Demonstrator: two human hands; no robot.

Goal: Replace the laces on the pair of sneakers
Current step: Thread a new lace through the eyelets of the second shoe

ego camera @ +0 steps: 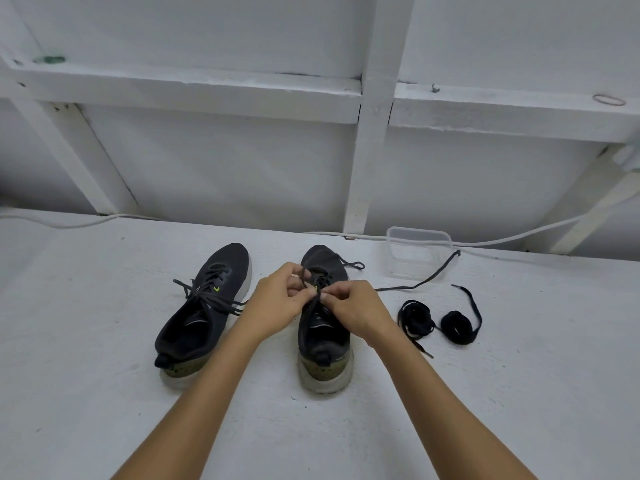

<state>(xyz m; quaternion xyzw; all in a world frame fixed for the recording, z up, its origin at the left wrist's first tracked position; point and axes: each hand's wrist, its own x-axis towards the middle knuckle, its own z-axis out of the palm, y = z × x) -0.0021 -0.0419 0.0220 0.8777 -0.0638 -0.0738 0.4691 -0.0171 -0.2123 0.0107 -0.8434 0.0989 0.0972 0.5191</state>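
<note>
Two dark sneakers stand side by side on the white table [104, 393], toes pointing away. The left sneaker [204, 306] is fully laced, its lace ends splayed loose over the tongue, so it looks untouched as yet. Both hands work over the right sneaker [323, 341]: the left hand [277, 301] pinches a loop of its lace [415, 284] near the upper eyelets, and the right hand [356, 306] has its fingers curled tight on the same lace just beside it. One long end of that lace trails right across the table toward a clear tub [419, 252]; a shorter end pokes out by the toe. Two coiled black laces [436, 322] lie right of the shoe, apart from it, apparently the replacements, unused. Judging from this, the job is at an early stage: the first old lace is being undone or drawn out, and both relacings remain.
</note>
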